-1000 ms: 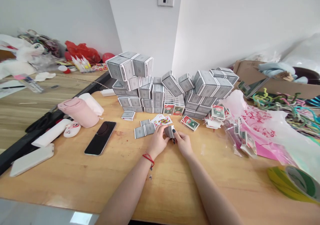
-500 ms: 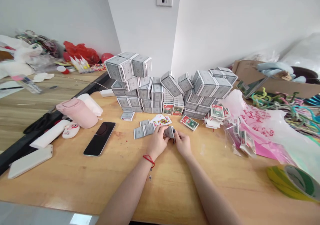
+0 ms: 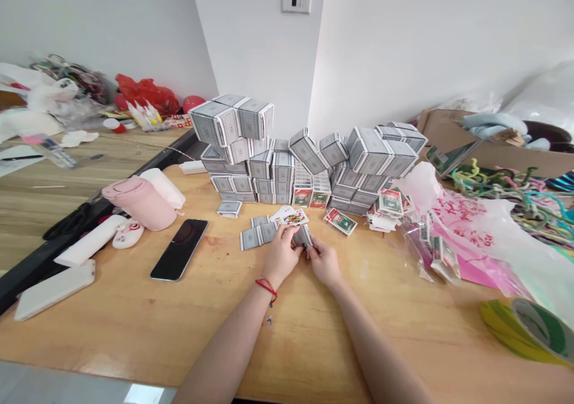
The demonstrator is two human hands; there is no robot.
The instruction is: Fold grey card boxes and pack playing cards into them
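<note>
Between my two hands is a grey-backed playing card [image 3: 304, 235], its patterned side up; whether it is one card or more I cannot tell. My left hand [image 3: 283, 253], with a red string at the wrist, grips its left side. The fingers of my right hand [image 3: 324, 260] pinch its lower right corner. Just left of my left hand lie several folded grey-backed cards [image 3: 259, 235]. Behind them are face-up playing cards [image 3: 293, 216]. A red and green card box [image 3: 339, 222] rests behind my right hand.
Blocks folded from cards [image 3: 271, 171] are stacked at the back. A phone [image 3: 179, 250], a pink bottle [image 3: 140, 202] and a white power bank [image 3: 56, 290] lie left. To the right are card boxes [image 3: 390, 202], a plastic bag [image 3: 466, 225] and yellow-green tape [image 3: 524, 329].
The card between my hands has tipped back and lies flatter. My right hand has shifted slightly left and down along its edge.
</note>
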